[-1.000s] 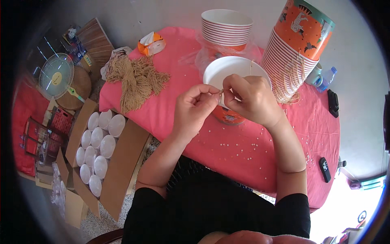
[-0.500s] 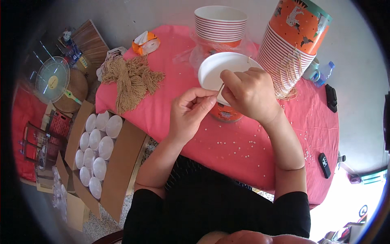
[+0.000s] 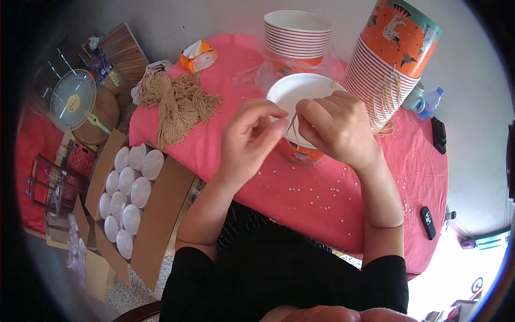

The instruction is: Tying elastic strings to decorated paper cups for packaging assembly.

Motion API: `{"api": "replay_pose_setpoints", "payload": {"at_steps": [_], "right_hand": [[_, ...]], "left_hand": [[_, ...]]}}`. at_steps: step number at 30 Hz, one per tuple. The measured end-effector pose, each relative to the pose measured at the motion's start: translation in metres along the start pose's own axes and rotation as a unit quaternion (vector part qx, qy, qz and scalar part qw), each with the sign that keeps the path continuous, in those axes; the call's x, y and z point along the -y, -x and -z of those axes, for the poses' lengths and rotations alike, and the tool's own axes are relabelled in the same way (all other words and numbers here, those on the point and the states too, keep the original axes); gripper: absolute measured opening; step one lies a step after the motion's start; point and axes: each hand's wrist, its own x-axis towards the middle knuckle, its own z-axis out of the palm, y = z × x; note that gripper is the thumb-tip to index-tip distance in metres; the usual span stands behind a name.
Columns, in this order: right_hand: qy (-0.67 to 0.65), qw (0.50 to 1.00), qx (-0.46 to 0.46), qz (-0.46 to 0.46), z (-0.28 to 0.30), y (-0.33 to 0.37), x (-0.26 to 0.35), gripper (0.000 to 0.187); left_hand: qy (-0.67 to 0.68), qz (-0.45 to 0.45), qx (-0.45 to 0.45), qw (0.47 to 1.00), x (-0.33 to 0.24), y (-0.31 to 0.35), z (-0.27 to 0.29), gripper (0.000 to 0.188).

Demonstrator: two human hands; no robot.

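Note:
A paper bucket (image 3: 303,88), white inside and orange outside, stands upright on the pink-covered table in front of me. Over its near rim, my right hand (image 3: 343,131) is closed, pinching a thin tan cord (image 3: 290,130) whose end hangs below the fingers. My left hand (image 3: 248,142) is just left of the cord, thumb and forefinger apart with nothing visible between them. To the right rises a tall upside-down stack of orange patterned paper buckets (image 3: 399,40), cord loops dangling down its side. A bundle of tan cords (image 3: 179,107) lies at the table's left end.
Another stack of white-rimmed buckets (image 3: 298,40), partly in clear plastic, stands at the back. Small white discs (image 3: 322,199) are scattered over the pink tablecloth (image 3: 268,201). An orange packet (image 3: 198,56), a remote control (image 3: 427,222) and an open carton (image 3: 153,231) of clear cups lie around.
My left thumb and forefinger have parted and come off the cord. The right hand keeps its pinch, with the cord end now hanging loose. The view has shifted slightly.

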Motion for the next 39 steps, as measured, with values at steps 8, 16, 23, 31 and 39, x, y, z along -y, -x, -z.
{"api": "replay_pose_setpoints", "payload": {"at_steps": [8,16,23,31,39], "right_hand": [[-0.017,1.000,-0.005,-0.018,0.007,0.001,-0.009,0.016],[-0.061,0.997,-0.050,-0.028,0.014,-0.002,-0.010,0.015],[-0.097,0.963,-0.188,-0.170,0.027,0.003,-0.024,0.012],[-0.135,0.950,-0.196,-0.205,0.027,0.009,-0.036,0.007],[-0.135,0.948,-0.176,-0.227,0.029,0.008,-0.034,0.007]], "left_hand": [[0.071,0.075,0.006,0.995,-0.003,-0.001,-0.005,0.012],[0.075,0.068,0.039,0.994,-0.004,0.001,-0.004,0.007],[-0.123,0.020,0.024,0.992,-0.001,0.009,0.001,0.009],[-0.130,0.038,0.075,0.988,0.001,0.013,0.004,0.009],[-0.226,-0.031,0.120,0.966,0.002,0.005,0.017,0.029]]}}
